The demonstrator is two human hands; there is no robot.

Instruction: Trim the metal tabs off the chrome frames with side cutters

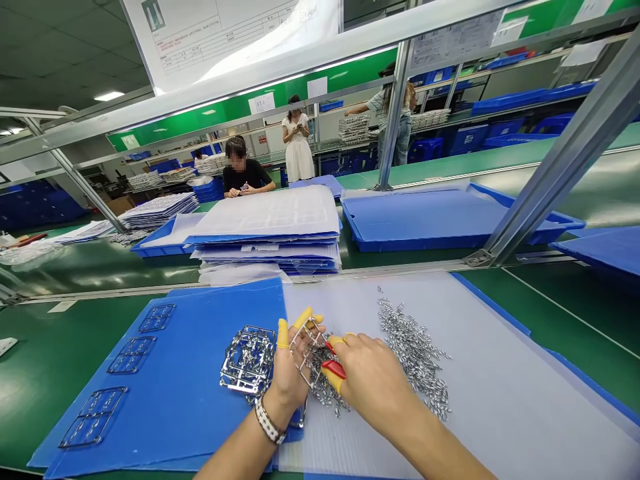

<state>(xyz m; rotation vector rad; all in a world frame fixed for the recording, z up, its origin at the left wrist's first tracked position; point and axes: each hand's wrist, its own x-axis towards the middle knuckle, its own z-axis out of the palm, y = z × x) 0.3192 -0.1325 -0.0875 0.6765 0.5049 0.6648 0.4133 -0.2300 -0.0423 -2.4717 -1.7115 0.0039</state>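
My left hand [286, 373], with yellow finger covers and a beaded bracelet [269, 421] at the wrist, holds a shiny silver sprue frame [301, 328] tilted above the sheet. From the right, my right hand [375, 380] grips red-handled nippers [334, 368] against the frame's side; their jaws are hard to make out. Under the hands lies a pile of small silver pieces [327, 393], partly covered. A heap of silver sprue frames [249, 363] rests just left of my left hand. Further right spreads a larger pile of small silver pieces [413, 350].
Three thin frames [93, 417] lie spaced along the blue sheet [190, 387]. A translucent white sheet [500, 400] covers the right side. Behind are stacked sheets [267, 213], a blue tray [420, 217] and a slanted metal post [560, 147]. Several people are beyond the bench.
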